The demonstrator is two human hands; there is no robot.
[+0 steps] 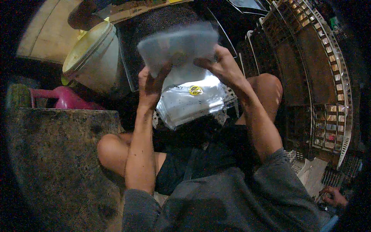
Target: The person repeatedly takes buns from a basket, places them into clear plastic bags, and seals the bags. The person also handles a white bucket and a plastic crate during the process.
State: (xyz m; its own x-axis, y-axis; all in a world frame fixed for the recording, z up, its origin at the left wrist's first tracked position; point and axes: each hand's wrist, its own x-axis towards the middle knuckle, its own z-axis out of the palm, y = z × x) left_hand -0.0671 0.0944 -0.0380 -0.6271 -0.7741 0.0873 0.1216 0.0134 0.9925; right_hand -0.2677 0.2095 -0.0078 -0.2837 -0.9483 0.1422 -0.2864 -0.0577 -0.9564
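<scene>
Between my two hands is a translucent greyish plastic piece, blurred by motion; I cannot tell whether it is a bag or a tray. My left hand grips its lower left edge, thumb inward. At its right end, my right hand holds it the same way. Below it, in front of my lap, lies a stack of clear plastic bags with a yellow round printed mark. A white perforated basket shows partly under the stack.
A white plastic bucket stands tilted in view at the upper left, near a pink plastic object. A worn board surface fills the left side. Slatted plastic crates line the right. Another person's hand appears at lower right.
</scene>
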